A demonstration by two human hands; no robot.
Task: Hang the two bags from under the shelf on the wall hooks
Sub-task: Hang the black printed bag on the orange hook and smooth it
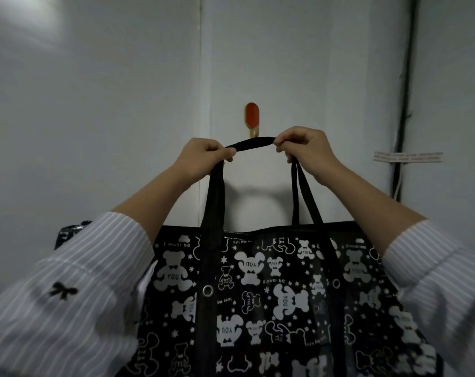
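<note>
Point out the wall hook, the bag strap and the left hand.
hook (252,115): head view, on its red oval plate.
strap (251,142): head view, stretch between the hands.
left hand (201,156): head view, back of hand.

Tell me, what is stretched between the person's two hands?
In the head view, the bag's black handle strap spans between the left hand and right hand, crossing the orange wall hook's lower tip.

Both arms wear loose white sleeves with fine dark pinstripes, pushed up so the forearms are bare. The left sleeve (67,289) carries a small black bow motif (63,290); the right sleeve (432,270) shows a stitched cuff seam.
</note>
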